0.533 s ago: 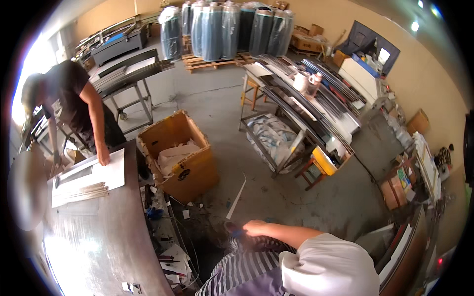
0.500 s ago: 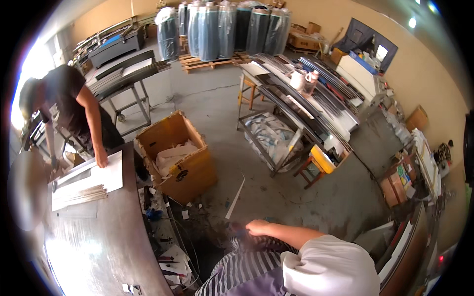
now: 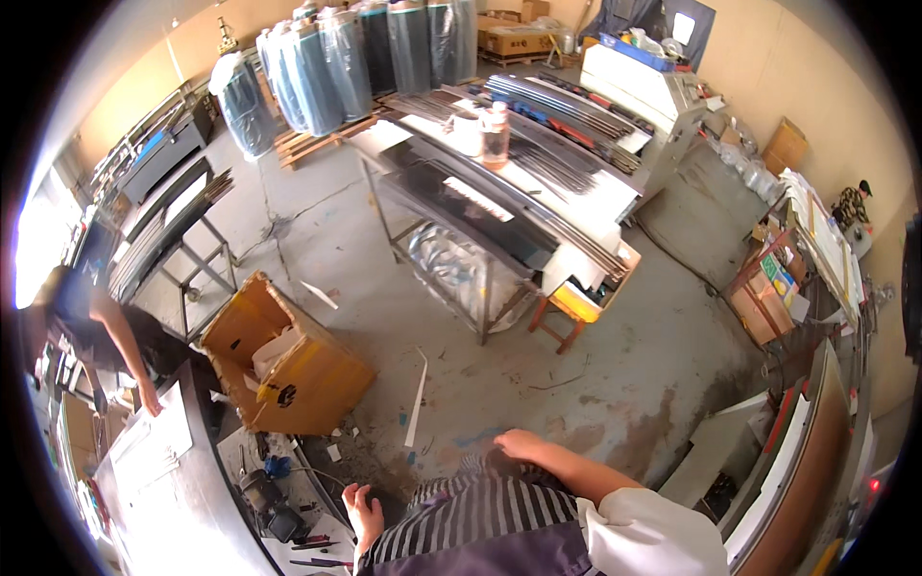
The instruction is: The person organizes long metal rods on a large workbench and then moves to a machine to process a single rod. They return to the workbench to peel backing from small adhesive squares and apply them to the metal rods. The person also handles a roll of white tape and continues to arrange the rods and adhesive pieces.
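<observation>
My left hand (image 3: 363,514) is beside my striped clothing (image 3: 471,518), close to the metal-topped workbench. Its fingers are loosely bent and apart, and it holds nothing. My right hand (image 3: 521,444) is in front of my body, above the edge of the striped cloth. Its fingers are curled closed; whatever may be inside them is hidden. Between the left hand and the cardboard box, a dark motor-like device (image 3: 274,504) and several tools lie on a low surface. A long white strip (image 3: 417,398) lies on the floor ahead.
The bright workbench (image 3: 192,514) is at left, where a person (image 3: 106,322) bends over a white sheet (image 3: 158,432). An open cardboard box (image 3: 312,384) stands on the floor. Ahead is a table (image 3: 413,173) loaded with metal strips, beside a stool (image 3: 567,317). Panels (image 3: 788,480) lean at right.
My view has turned to the right, so the workbench and box sit further left. My left hand has come into view. My right hand remains closed in front of me.
</observation>
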A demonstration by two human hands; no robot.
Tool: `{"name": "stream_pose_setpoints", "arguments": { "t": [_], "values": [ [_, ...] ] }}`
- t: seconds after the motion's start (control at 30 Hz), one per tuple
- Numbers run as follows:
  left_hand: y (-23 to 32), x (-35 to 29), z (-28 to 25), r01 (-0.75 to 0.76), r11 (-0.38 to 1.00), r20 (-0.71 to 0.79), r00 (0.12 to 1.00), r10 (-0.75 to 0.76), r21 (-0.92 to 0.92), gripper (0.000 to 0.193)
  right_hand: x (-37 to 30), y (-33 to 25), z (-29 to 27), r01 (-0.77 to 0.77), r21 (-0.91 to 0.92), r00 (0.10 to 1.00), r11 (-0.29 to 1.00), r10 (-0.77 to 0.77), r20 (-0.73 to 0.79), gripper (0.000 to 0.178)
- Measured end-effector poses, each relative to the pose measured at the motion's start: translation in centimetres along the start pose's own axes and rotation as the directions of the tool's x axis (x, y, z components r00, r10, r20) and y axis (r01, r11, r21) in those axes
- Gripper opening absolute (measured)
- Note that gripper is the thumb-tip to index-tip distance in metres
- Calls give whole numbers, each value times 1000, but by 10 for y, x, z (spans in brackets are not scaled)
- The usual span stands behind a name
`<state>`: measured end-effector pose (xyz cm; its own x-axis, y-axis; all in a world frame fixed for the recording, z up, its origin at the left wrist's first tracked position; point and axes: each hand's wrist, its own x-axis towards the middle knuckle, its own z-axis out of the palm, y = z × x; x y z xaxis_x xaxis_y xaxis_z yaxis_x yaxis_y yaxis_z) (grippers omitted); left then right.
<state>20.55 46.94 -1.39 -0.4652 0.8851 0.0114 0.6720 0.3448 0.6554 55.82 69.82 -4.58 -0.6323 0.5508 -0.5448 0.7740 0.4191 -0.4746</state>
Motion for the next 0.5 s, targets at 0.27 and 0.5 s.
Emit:
{"name": "stream_pose_setpoints", "arguments": {
  "t": [0.27,0.5],
  "values": [
    [-9,28,77,286,901,445,794,-414,327,48,-73,161,-53,-149,125,978,981,165,-127,33],
    [-94,53,112,238,938,527,779,-339,252,45,-52,199,-97,-94,322,948,942,183,-259,37]
  ]
}}
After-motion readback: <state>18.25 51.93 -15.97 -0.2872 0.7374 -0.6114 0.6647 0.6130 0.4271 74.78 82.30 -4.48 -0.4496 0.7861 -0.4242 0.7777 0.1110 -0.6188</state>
